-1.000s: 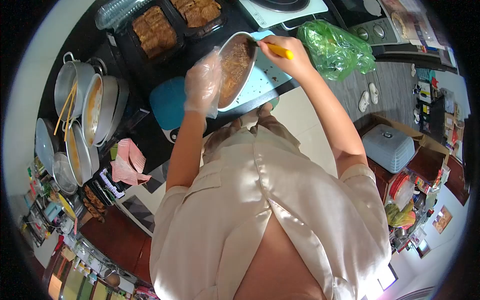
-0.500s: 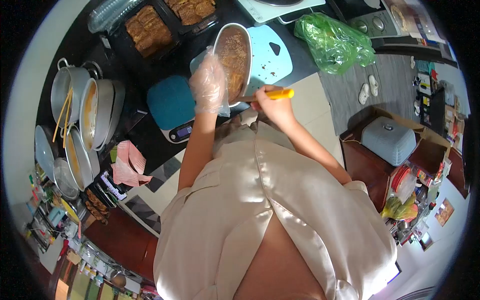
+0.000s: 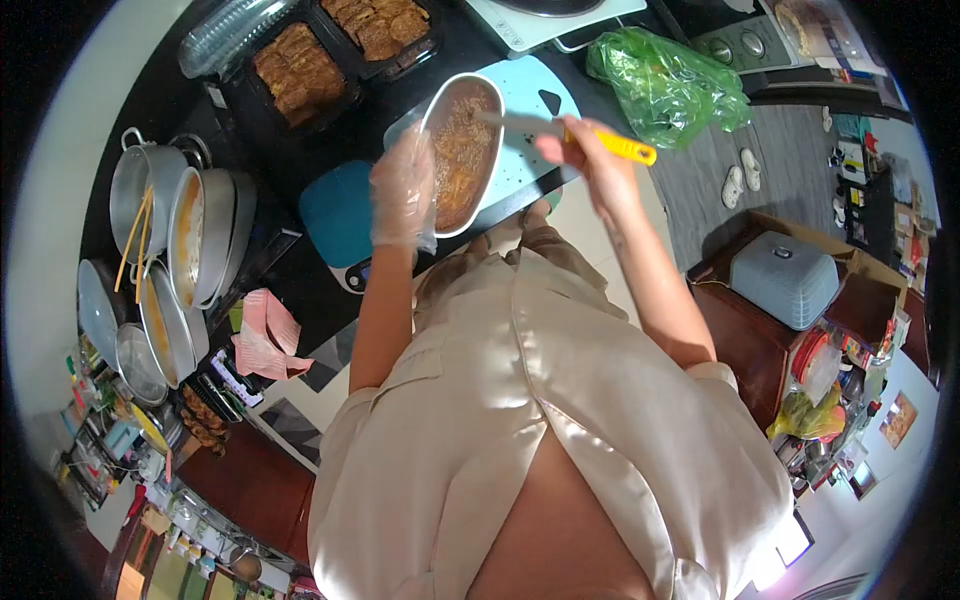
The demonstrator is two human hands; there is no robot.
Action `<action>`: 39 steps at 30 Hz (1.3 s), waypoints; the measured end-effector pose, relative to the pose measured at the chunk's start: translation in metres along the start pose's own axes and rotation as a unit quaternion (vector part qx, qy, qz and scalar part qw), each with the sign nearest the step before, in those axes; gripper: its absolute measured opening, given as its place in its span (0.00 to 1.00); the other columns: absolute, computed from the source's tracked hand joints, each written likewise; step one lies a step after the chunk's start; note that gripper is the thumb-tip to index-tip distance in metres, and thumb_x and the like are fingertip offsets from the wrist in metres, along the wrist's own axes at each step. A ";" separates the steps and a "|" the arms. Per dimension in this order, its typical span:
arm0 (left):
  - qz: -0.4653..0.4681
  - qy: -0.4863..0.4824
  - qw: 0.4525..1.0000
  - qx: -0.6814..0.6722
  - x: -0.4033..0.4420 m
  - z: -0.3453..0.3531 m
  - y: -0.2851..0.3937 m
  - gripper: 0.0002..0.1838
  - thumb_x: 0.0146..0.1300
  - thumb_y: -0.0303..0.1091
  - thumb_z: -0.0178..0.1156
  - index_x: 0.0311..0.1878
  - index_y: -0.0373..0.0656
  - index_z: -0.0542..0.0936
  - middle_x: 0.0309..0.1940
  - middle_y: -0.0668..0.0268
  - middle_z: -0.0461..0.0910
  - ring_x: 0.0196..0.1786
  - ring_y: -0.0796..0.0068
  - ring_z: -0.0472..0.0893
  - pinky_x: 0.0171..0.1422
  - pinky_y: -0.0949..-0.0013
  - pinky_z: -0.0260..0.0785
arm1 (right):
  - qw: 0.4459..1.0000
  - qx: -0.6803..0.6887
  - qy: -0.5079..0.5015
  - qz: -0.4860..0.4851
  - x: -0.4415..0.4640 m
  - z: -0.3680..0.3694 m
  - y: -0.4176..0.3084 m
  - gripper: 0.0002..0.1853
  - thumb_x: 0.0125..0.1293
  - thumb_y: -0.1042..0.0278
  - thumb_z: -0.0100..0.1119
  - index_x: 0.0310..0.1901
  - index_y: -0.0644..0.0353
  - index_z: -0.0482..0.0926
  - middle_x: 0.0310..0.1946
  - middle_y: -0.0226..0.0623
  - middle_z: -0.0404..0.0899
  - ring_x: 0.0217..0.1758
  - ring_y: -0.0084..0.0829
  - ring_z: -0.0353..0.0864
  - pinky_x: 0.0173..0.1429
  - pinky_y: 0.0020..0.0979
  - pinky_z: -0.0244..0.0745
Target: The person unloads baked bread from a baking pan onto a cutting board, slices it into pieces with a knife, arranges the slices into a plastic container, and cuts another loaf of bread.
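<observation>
My left hand (image 3: 404, 190), in a clear plastic glove, is closed on the left side of a white oval baking dish (image 3: 501, 135). The dish is tilted and holds a brown baked cake (image 3: 462, 155) with a seed-like topping. My right hand (image 3: 598, 165) is bare and grips a knife (image 3: 625, 147) by its yellow handle. Its blade reaches left over the dish, with the tip at the upper right inside edge; whether it touches the cake I cannot tell. Behind the dish lies a light blue cutting board (image 3: 535, 95) with crumbs on it.
A blue-topped kitchen scale (image 3: 335, 215) stands left of my gloved hand. Black trays of cut cake (image 3: 300, 75) sit at the back left. Metal pans (image 3: 150, 190) with chopsticks are on the far left. A green plastic bag (image 3: 670, 85) and a white cooktop (image 3: 520, 25) are at the right.
The knife has gone from the dish's near end up to its far right side, and my right hand has moved up and right. The dish has shifted slightly nearer to me.
</observation>
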State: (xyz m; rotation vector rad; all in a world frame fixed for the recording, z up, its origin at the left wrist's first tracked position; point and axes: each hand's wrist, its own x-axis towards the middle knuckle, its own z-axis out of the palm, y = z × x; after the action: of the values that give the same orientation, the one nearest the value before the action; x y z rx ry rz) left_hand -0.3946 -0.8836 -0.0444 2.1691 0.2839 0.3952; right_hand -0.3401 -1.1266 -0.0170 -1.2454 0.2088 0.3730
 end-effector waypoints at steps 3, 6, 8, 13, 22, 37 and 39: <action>0.005 -0.028 0.998 0.050 -0.001 -0.013 0.006 0.13 0.69 0.33 0.57 0.55 0.45 0.80 0.36 0.47 0.82 0.39 0.46 0.83 0.41 0.55 0.74 | 0.971 -0.191 -0.038 -0.135 0.011 0.016 -0.035 0.14 0.68 0.65 0.63 0.48 0.68 0.82 0.39 0.42 0.87 0.41 0.29 0.88 0.49 0.28 0.81; -0.043 -0.074 0.989 0.120 0.002 -0.021 0.014 0.13 0.70 0.35 0.55 0.55 0.46 0.80 0.36 0.47 0.81 0.40 0.44 0.81 0.41 0.54 0.73 | 0.892 -0.372 -0.084 -0.242 0.014 0.024 -0.049 0.13 0.66 0.66 0.66 0.47 0.65 0.85 0.39 0.40 0.87 0.40 0.27 0.87 0.47 0.27 0.81; -0.035 -0.063 0.992 0.105 0.000 -0.023 0.017 0.13 0.70 0.36 0.55 0.54 0.46 0.79 0.36 0.47 0.81 0.39 0.44 0.81 0.40 0.54 0.73 | 0.791 -0.480 -0.124 -0.358 0.021 0.023 -0.046 0.11 0.62 0.69 0.67 0.45 0.63 0.85 0.38 0.42 0.87 0.37 0.33 0.87 0.41 0.28 0.81; 0.014 -0.063 0.995 0.073 -0.003 -0.021 0.011 0.12 0.70 0.35 0.55 0.53 0.46 0.80 0.35 0.47 0.81 0.39 0.45 0.81 0.40 0.53 0.73 | 0.698 -0.538 -0.188 -0.434 0.037 0.032 -0.031 0.08 0.62 0.73 0.66 0.42 0.62 0.86 0.38 0.41 0.87 0.36 0.38 0.87 0.41 0.32 0.81; -0.012 -0.037 0.995 0.087 -0.006 -0.021 0.010 0.13 0.70 0.34 0.56 0.55 0.48 0.80 0.34 0.46 0.81 0.37 0.47 0.82 0.39 0.54 0.73 | 0.836 -0.362 -0.297 -0.287 0.018 0.028 -0.016 0.09 0.63 0.73 0.64 0.44 0.62 0.86 0.36 0.40 0.87 0.38 0.33 0.87 0.44 0.29 0.80; -0.144 -0.101 0.976 0.130 -0.009 -0.019 0.011 0.17 0.72 0.41 0.48 0.58 0.44 0.74 0.44 0.44 0.81 0.49 0.41 0.80 0.55 0.47 0.72 | 0.604 -0.575 -0.112 -0.541 0.062 -0.041 0.007 0.11 0.60 0.68 0.66 0.45 0.59 0.84 0.45 0.39 0.85 0.48 0.40 0.86 0.51 0.38 0.82; -0.215 -0.131 0.946 0.202 -0.005 -0.027 0.030 0.18 0.71 0.39 0.53 0.59 0.40 0.75 0.52 0.48 0.81 0.55 0.46 0.79 0.59 0.50 0.71 | 0.533 -0.634 -0.181 -0.530 0.070 -0.050 0.015 0.16 0.59 0.69 0.63 0.51 0.58 0.82 0.53 0.40 0.82 0.58 0.42 0.81 0.59 0.39 0.79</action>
State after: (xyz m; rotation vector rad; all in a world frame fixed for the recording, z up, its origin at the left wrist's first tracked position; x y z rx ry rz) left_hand -0.4074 -0.8829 -0.0062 2.4344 0.7220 -0.2194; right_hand -0.2792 -1.1590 -0.0701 -2.3657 -1.4481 -0.4575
